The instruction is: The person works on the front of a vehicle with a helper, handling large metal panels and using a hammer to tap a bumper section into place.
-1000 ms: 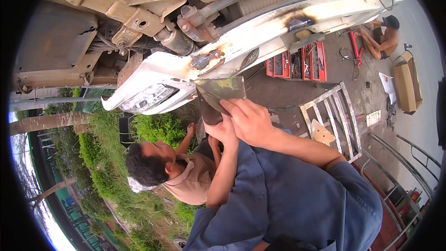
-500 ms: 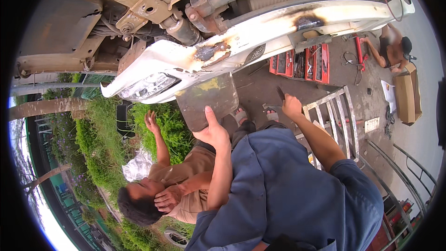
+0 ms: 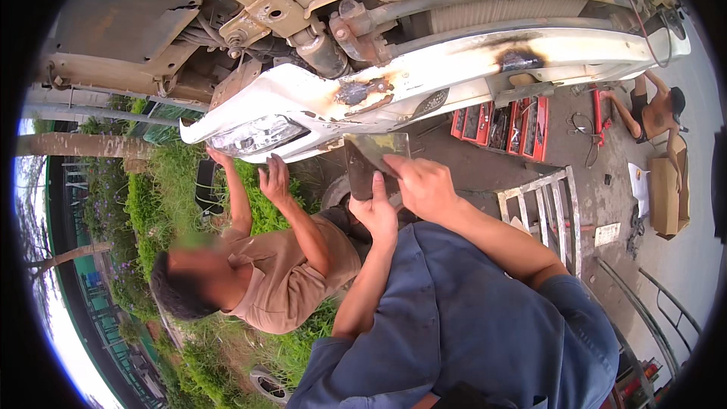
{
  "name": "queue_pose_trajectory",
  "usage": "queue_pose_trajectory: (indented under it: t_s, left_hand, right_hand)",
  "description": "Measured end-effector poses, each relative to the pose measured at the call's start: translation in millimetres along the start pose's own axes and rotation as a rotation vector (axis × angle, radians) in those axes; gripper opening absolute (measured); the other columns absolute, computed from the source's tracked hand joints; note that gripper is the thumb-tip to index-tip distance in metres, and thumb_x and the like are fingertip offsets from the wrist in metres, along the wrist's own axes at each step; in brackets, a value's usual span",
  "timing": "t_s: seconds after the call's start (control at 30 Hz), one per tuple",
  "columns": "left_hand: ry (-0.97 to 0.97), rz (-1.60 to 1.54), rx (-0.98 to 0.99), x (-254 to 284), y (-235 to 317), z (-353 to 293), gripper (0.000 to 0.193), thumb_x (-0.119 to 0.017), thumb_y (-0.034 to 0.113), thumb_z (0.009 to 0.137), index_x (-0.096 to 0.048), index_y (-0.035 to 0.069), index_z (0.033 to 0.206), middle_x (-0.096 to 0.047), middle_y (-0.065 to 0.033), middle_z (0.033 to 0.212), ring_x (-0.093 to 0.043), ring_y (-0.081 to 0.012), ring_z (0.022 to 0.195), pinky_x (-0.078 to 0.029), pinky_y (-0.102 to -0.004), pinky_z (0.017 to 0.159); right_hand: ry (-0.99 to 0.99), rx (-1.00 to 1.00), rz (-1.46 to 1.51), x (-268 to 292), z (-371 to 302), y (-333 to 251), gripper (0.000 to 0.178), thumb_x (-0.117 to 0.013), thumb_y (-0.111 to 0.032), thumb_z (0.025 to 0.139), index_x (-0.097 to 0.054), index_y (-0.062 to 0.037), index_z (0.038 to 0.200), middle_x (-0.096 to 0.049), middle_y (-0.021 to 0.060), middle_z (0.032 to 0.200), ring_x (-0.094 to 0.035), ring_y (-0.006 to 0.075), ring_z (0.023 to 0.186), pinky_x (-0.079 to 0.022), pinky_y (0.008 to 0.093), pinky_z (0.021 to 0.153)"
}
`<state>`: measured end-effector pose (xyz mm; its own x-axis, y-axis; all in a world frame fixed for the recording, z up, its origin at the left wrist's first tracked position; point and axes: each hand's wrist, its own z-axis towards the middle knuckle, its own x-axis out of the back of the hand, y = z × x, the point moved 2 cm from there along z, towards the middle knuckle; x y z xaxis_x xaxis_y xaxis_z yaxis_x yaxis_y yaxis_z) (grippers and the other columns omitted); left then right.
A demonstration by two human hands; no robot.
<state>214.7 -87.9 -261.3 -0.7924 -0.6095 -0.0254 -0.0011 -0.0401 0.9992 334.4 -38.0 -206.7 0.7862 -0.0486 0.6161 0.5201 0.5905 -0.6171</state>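
My left hand point(image 3: 376, 213) grips the lower edge of a thin flat mixing board point(image 3: 362, 163), thumb on its face. The board is dark and worn, with a yellow-green smear of paste near its top edge. My right hand point(image 3: 425, 188) is closed at the board's right side, its fingertips over the board's face. It pinches a dark flat scraper, mostly hidden by the fingers. Just beyond the board is the white bumper point(image 3: 454, 68) of a vehicle, with a brown-and-dark damaged patch point(image 3: 363, 92) and a second dark patch point(image 3: 521, 59).
A co-worker point(image 3: 295, 284) in a brown shirt reaches both hands toward the headlight point(image 3: 261, 136) on my left. To the right are a red toolbox point(image 3: 536, 129), a metal step frame point(image 3: 573, 212), a cardboard box point(image 3: 666, 201) and another person point(image 3: 663, 117).
My right hand has come left with the scraper from over the ground to the board. My left hand and the board have shifted slightly right. The co-worker has raised both hands toward the headlight.
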Motion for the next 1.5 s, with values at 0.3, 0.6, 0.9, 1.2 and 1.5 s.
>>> queue_pose_trajectory:
  t_s: [0.3,0.6,0.9,1.2,1.5]
  left_hand:
    - [0.011,-0.696,0.250,-16.2,36.1,19.4,0.036,-0.065,0.002,0.092,-0.051,0.003,0.125,-0.063,-0.0065,0.115,-0.058,-0.0160,0.109,-0.047,-0.0326,0.095]
    - [-0.365,-1.330,0.936,-17.8,-5.5,13.1,0.026,-0.051,0.022,0.098,-0.056,0.001,0.112,-0.057,-0.0092,0.090,-0.054,-0.0100,0.064,-0.047,-0.0205,0.052]
    - [-0.857,-1.496,1.049,-17.8,-1.6,3.8,0.040,-0.048,0.040,0.098,-0.057,0.008,0.120,-0.063,-0.0072,0.103,-0.060,-0.0123,0.069,-0.042,-0.0197,0.040]
    - [-0.543,-1.239,1.205,-10.8,8.1,2.7,0.026,-0.050,0.034,0.097,-0.061,0.011,0.104,-0.058,-0.0050,0.080,-0.047,-0.0085,0.045,-0.038,-0.0207,0.037]
    - [-0.681,-1.374,1.170,12.2,13.9,6.1,0.059,-0.049,0.030,0.099,-0.032,-0.004,0.144,-0.046,-0.0085,0.079,-0.046,-0.0143,0.049,-0.039,-0.0268,0.044]
  right_hand:
    - [-0.082,-0.555,0.013,-5.8,-99.5,135.0,0.020,-0.061,-0.009,0.086,-0.063,0.0015,0.103,-0.068,0.0245,0.086,-0.068,0.0407,0.085,-0.053,0.0440,0.074]
    - [0.104,0.275,0.059,58.7,-10.9,1.8,0.033,-0.062,-0.002,0.076,-0.066,-0.0012,0.109,-0.069,0.0151,0.103,-0.069,0.0278,0.082,-0.052,0.0354,0.066]
    - [-0.002,0.319,-0.110,45.4,17.7,-2.6,0.049,-0.062,-0.021,0.072,-0.064,-0.0034,0.117,-0.066,0.0047,0.096,-0.064,0.0153,0.076,-0.053,0.0296,0.058]
    - [-0.038,0.299,-0.145,44.6,27.8,-3.7,0.053,-0.065,-0.021,0.068,-0.063,-0.0017,0.117,-0.063,0.0054,0.090,-0.061,0.0171,0.070,-0.053,0.0294,0.056]
    - [-0.080,-0.356,-0.040,39.7,29.7,117.6,0.022,-0.060,-0.009,0.089,-0.066,-0.0027,0.109,-0.068,0.0093,0.094,-0.065,0.0222,0.078,-0.053,0.0331,0.066]
